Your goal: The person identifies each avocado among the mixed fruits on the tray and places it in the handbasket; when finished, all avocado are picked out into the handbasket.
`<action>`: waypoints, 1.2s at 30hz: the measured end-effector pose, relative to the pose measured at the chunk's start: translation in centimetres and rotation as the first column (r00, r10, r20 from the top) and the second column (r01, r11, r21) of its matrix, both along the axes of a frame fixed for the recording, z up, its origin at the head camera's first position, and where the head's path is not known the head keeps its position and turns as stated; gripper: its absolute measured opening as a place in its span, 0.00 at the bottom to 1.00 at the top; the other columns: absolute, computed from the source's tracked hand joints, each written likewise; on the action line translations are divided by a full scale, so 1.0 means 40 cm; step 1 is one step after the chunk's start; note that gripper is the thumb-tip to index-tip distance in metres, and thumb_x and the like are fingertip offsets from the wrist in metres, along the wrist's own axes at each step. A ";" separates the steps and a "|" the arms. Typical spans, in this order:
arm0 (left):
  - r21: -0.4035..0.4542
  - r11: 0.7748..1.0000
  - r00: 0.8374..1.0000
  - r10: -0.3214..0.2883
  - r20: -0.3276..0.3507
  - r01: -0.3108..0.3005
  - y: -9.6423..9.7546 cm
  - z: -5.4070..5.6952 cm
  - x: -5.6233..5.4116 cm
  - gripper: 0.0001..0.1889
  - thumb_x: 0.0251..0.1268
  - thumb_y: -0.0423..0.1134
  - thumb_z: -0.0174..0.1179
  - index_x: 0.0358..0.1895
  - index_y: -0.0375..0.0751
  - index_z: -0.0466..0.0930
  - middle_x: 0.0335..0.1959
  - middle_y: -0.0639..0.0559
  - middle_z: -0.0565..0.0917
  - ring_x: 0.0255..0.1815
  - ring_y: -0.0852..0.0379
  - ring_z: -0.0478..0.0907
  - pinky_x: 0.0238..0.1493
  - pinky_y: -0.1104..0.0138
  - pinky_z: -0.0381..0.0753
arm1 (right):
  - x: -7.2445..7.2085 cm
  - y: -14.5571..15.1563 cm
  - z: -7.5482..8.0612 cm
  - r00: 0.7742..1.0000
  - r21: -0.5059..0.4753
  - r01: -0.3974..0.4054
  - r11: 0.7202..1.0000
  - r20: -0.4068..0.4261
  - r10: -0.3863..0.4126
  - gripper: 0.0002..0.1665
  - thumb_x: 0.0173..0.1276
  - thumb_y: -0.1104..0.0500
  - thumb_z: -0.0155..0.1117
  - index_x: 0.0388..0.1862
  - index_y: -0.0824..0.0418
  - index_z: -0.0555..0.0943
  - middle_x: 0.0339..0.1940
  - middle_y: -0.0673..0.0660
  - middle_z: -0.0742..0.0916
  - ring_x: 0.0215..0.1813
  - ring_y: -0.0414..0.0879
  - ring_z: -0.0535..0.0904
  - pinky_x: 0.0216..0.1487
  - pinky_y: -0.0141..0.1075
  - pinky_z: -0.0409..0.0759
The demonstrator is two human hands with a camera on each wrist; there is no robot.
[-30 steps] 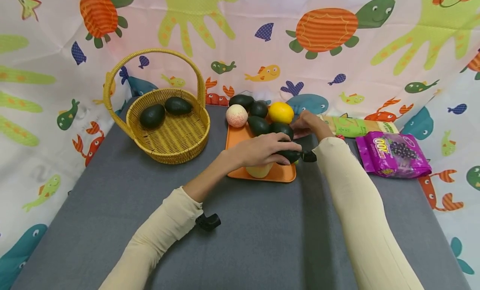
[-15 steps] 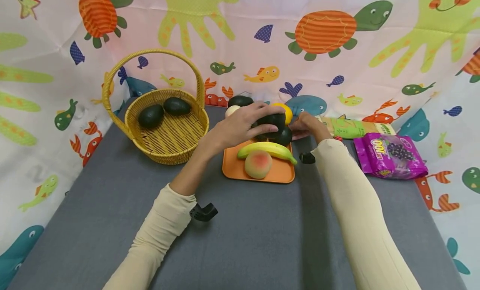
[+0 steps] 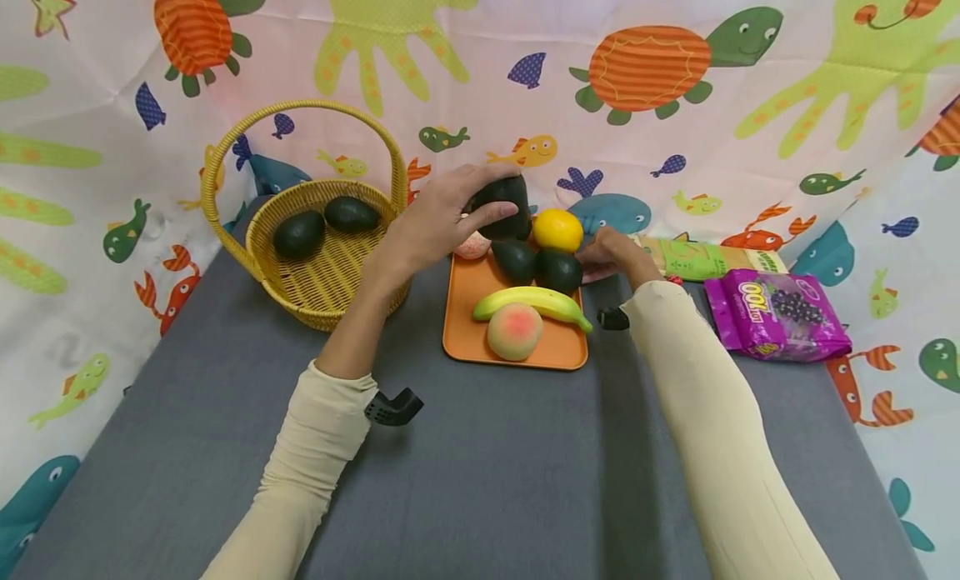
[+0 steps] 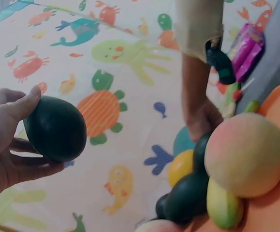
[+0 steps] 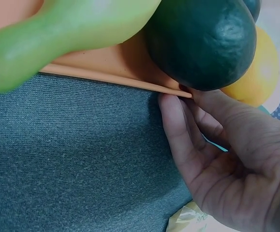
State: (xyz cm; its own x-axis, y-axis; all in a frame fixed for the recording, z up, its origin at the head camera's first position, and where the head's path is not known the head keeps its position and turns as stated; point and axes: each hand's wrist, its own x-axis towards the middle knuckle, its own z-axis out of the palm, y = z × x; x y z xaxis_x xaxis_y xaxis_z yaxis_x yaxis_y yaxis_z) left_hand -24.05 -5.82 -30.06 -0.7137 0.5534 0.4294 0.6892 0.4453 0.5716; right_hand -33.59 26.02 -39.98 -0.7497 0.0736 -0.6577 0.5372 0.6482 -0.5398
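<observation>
My left hand (image 3: 427, 217) grips a dark green avocado (image 4: 57, 130), raised above the back left of an orange tray (image 3: 463, 337). In the left wrist view, its thumb and fingers curl round the avocado. My right hand (image 5: 236, 164) pinches the tray's right rim between thumb and fingers. On the tray lie two visible avocados (image 3: 558, 271), a yellow round fruit (image 3: 557, 230), a banana (image 3: 525, 297) and a peach (image 3: 515, 332). A pale pink-speckled fruit (image 3: 473, 247) is partly hidden by the left hand and held avocado.
To the left stands a yellow wicker basket (image 3: 330, 320) with a tall arched handle and two avocados (image 3: 300, 235) inside. Right of the tray lie a purple grape-print packet (image 3: 783, 315) and a green-and-tan packet (image 3: 701, 257). A patterned cloth (image 3: 480, 55) hangs behind the grey table.
My left hand has moved from over the banana, back across the tray, then up and left with an avocado. The banana and peach are uncovered. My right hand stays at the rim.
</observation>
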 end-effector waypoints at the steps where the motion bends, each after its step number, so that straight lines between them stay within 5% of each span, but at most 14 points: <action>1: -0.007 1.000 1.000 0.027 0.000 -0.027 -0.010 0.001 -0.001 0.28 0.77 0.54 0.58 0.76 0.54 0.71 0.73 0.53 0.78 0.72 0.55 0.75 0.75 0.59 0.74 | 0.001 0.000 0.001 1.000 -0.003 0.000 1.000 0.006 0.000 0.07 0.74 0.63 0.66 0.37 0.67 0.81 0.24 0.56 0.86 0.27 0.46 0.90 0.48 0.41 0.89; 5: -0.061 0.988 0.990 0.143 -0.007 -0.144 -0.051 0.002 -0.004 0.29 0.77 0.59 0.57 0.77 0.58 0.70 0.73 0.53 0.78 0.67 0.54 0.78 0.71 0.58 0.78 | 0.001 0.002 0.003 0.999 0.007 0.020 1.000 0.031 -0.020 0.08 0.74 0.62 0.66 0.36 0.67 0.81 0.22 0.56 0.86 0.26 0.47 0.90 0.45 0.39 0.90; 9: -0.162 0.949 0.962 0.271 -0.014 -0.270 -0.099 0.000 -0.006 0.31 0.76 0.63 0.55 0.78 0.63 0.68 0.50 0.45 0.87 0.40 0.49 0.80 0.47 0.58 0.81 | 0.001 0.005 0.003 0.999 0.016 0.029 0.999 0.030 -0.030 0.08 0.75 0.62 0.66 0.37 0.67 0.82 0.22 0.57 0.86 0.27 0.48 0.91 0.46 0.39 0.90; 12: -0.241 0.899 0.929 0.370 -0.026 -0.365 -0.135 -0.005 -0.009 0.30 0.77 0.63 0.55 0.78 0.62 0.68 0.38 0.42 0.84 0.33 0.45 0.76 0.40 0.55 0.78 | -0.002 0.010 0.000 0.999 0.015 0.034 0.999 0.025 -0.034 0.08 0.75 0.62 0.65 0.39 0.68 0.82 0.23 0.57 0.86 0.28 0.49 0.91 0.47 0.40 0.89; 18: -0.376 0.782 0.840 0.542 0.019 -0.496 -0.210 -0.033 -0.009 0.31 0.79 0.64 0.51 0.76 0.54 0.70 0.59 0.35 0.85 0.48 0.37 0.83 0.51 0.43 0.85 | -0.005 0.012 -0.005 1.000 0.005 0.015 1.000 0.014 -0.015 0.08 0.75 0.62 0.66 0.40 0.68 0.81 0.24 0.56 0.86 0.28 0.48 0.91 0.47 0.40 0.89; 25: -0.496 0.695 0.746 0.653 0.130 -0.521 -0.304 -0.064 -0.005 0.29 0.80 0.57 0.55 0.73 0.44 0.72 0.60 0.31 0.83 0.49 0.31 0.82 0.49 0.41 0.82 | -0.003 0.004 0.000 1.000 0.034 0.001 0.999 -0.004 0.000 0.09 0.74 0.61 0.66 0.38 0.67 0.81 0.23 0.56 0.86 0.26 0.46 0.90 0.45 0.40 0.90; 36: -0.630 0.612 0.668 0.719 0.192 -0.478 -0.383 -0.129 -0.005 0.30 0.78 0.48 0.59 0.74 0.33 0.67 0.60 0.21 0.79 0.53 0.21 0.79 0.51 0.35 0.80 | -0.003 0.004 0.000 1.000 0.015 -0.002 1.000 0.000 0.002 0.09 0.74 0.61 0.67 0.35 0.66 0.82 0.23 0.56 0.87 0.27 0.47 0.90 0.48 0.41 0.89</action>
State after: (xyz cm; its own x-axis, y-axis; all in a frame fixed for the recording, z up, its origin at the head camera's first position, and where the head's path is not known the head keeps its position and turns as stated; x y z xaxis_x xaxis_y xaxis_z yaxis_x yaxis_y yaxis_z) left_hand -24.24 -21.13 -35.23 -0.9862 -0.0335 -0.1624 -0.0789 0.9563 0.2817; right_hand -33.71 26.17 -39.96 -0.7498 0.0817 -0.6566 0.5358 0.6573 -0.5300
